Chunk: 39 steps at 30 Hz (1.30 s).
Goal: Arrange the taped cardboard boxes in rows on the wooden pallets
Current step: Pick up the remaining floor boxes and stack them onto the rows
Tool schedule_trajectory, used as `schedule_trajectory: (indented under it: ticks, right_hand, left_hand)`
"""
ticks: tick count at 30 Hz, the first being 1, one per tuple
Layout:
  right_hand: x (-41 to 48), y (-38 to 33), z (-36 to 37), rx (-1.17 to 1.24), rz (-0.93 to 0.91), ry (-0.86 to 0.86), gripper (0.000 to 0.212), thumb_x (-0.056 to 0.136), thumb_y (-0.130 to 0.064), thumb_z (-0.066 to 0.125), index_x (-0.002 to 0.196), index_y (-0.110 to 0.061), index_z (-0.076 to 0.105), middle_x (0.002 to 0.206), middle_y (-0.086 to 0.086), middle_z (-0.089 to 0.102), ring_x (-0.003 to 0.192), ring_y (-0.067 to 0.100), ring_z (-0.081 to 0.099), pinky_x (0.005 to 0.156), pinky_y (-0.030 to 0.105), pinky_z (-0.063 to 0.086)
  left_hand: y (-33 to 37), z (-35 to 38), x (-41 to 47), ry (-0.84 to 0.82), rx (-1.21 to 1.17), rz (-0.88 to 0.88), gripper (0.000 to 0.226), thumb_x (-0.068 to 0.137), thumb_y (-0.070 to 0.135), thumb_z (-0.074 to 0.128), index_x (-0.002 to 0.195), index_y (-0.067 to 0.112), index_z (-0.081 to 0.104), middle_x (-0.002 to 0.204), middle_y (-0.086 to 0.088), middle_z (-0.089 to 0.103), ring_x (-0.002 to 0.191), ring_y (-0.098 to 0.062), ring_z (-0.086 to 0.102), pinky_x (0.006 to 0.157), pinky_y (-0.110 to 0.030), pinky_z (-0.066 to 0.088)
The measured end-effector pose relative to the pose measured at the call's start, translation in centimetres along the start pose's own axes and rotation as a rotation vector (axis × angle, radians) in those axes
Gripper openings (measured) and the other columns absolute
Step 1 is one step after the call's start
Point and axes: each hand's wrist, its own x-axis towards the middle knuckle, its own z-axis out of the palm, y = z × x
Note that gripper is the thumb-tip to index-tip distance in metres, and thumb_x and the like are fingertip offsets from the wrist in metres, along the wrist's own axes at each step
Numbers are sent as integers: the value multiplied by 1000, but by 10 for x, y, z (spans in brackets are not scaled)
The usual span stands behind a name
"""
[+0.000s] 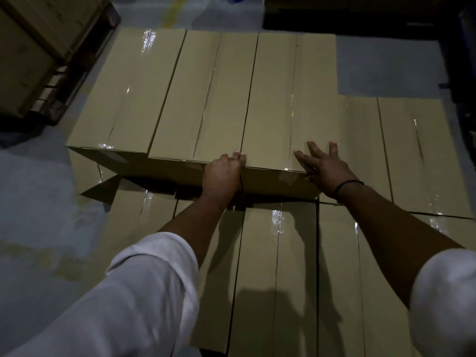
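Observation:
Long brown cardboard boxes sealed with clear tape lie side by side in two layers. Three boxes form the upper row; the rightmost upper box [291,99] has both my hands at its near end. My left hand [222,175] curls over its near left top corner, fingers hooked into the seam beside the middle upper box [206,96]. My right hand [325,168] lies flat with fingers spread on the box's top near its right edge. The leftmost upper box [128,91] sits beside them. A lower layer of boxes [260,279] runs under my arms. No pallet wood shows beneath.
Another lower box [422,155] lies to the right of the upper row. A stack of boxes on a dark pallet [33,52] stands at the back left. Grey concrete floor [38,202] lies on the left and at the far right. A loose flap [100,190] sticks out at left.

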Motion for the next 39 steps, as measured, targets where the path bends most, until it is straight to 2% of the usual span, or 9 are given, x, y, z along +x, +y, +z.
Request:
schedule_trajectory:
  ticks: [4,12,17,22,24,26,30,32,39]
  right_hand:
    - [0,0,-1,28,9,-1,80,99,-13,62,157,-49,20,171,-10,-3,153,43,-16,117,69,23]
    - [1,1,2,14,12,8,82,99,-15,62,157,-52,16,170,-10,-5,153,42,-17,117,69,23]
    - [-2,-3,6,-26,22,52,84,99,-11,59,157,-51,14,171,-8,-5,153,42,-14,117,69,22]
    - [-23,-31,31,-137,134,126,105,91,4,60,161,-38,-6,170,1,-16,154,42,-12,118,72,9]
    - [-37,-49,39,-135,155,127,102,92,5,57,161,-32,-9,169,4,-18,154,42,-13,118,72,5]
    - [-55,-62,42,-107,173,88,99,92,4,54,162,-30,-7,169,6,-17,154,42,-13,120,70,3]
    - [-98,-97,36,-30,195,58,88,94,0,50,163,-30,4,170,5,-13,154,40,-13,122,64,-2]
    - [-124,-120,31,13,197,78,85,94,-2,51,163,-31,9,170,5,-11,155,38,-12,123,61,-2]
    - [-197,-202,12,110,177,205,67,102,-22,51,161,-32,19,171,3,3,156,34,-3,125,56,3]
  left_hand:
    - [-2,3,-1,23,-24,-6,59,100,11,59,153,20,35,150,-5,49,108,-24,65,71,-33,53]
    - [-3,6,0,34,-5,-1,55,101,14,61,151,21,38,148,-3,52,103,-22,67,63,-32,50]
    - [-2,11,3,35,8,4,61,98,9,62,152,18,35,150,-6,50,107,-24,66,68,-33,53]
    - [-5,15,3,35,-44,22,61,94,4,63,149,18,41,143,-6,57,104,-25,67,74,-37,57]
    - [-11,10,3,18,-96,44,60,93,3,64,148,18,44,141,-7,58,104,-26,66,79,-38,58]
    - [-13,2,-1,-66,-162,82,64,91,4,67,149,15,42,152,-9,48,117,-30,61,91,-43,56]
    - [-8,-16,-44,-131,-239,160,82,92,17,71,161,20,25,170,-12,15,152,-38,25,124,-52,25]
    - [-10,-28,-79,-104,-339,117,76,98,22,65,162,22,24,171,-10,12,155,-36,16,126,-51,17]
    - [-42,-85,-185,-112,-496,24,56,103,33,58,156,24,41,168,-7,24,154,-34,24,125,-49,20]
